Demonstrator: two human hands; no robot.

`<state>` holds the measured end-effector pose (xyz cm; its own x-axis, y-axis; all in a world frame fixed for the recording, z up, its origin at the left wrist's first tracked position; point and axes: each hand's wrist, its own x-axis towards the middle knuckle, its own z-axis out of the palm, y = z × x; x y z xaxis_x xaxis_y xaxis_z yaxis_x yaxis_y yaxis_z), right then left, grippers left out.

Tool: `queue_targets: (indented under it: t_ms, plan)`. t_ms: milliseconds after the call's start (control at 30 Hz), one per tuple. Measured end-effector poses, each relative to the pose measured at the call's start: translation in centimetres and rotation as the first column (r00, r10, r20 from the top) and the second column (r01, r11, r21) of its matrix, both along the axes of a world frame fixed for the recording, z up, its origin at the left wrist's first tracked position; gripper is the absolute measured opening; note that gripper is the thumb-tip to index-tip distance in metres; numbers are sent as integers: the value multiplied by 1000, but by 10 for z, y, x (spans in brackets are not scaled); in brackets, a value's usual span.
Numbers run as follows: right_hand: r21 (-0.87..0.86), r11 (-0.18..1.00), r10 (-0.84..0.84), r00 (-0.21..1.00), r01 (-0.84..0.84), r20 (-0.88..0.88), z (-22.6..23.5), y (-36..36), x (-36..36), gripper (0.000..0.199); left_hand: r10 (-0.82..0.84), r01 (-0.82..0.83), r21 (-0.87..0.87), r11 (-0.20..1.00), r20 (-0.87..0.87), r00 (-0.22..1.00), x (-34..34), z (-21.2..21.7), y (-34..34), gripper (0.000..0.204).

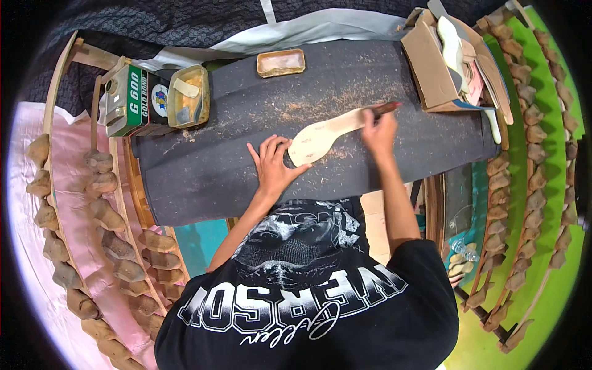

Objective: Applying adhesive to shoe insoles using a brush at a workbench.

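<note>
A pale, sole-shaped insole (319, 140) lies flat on the dark cloth of the table, its broad end toward the left and its narrow end reaching up to the right. My left hand (275, 163) grips the broad end, thumb along the near edge and fingers at the far side. In my right hand (378, 134) is a dark reddish tool (386, 108), held at the insole's narrow end. Its working end is partly hidden by my fingers, so I cannot make out its exact kind. Small brownish marks dot the insole.
Shavings (302, 111) litter the cloth-covered table (228, 160). At left stand a green metal can (132, 98) and a tub (196, 80) with spreaders. A shallow tray (281, 63) sits at the back; a cardboard box (431, 68) holds sole pieces. Racks of shoe lasts (527, 154) flank both sides.
</note>
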<state>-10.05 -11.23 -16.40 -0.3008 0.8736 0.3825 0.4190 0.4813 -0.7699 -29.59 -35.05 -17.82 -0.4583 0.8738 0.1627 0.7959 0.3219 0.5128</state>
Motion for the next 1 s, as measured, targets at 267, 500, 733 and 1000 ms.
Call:
queue_targets:
  t_ms: [267,500,733,1000]
  plan:
    - [16,996,-85,964,93,-253,27,74,-13,28,-91,92,-125,988,14,996,-29,43,2,90]
    - [-421,873,-38,828,-244,-559,34,58,-139,30,-2,-19,94,995,216,976,-105,63,53,95]
    - [-470,870,-67,906,-151,-417,30,59,-209,23,-6,-5,69,998,168,986,-138,50,103,87]
    - [-466,878,-186,975,109,-122,-18,85,-187,56,-45,21,108,994,226,973,-128,43,113,83]
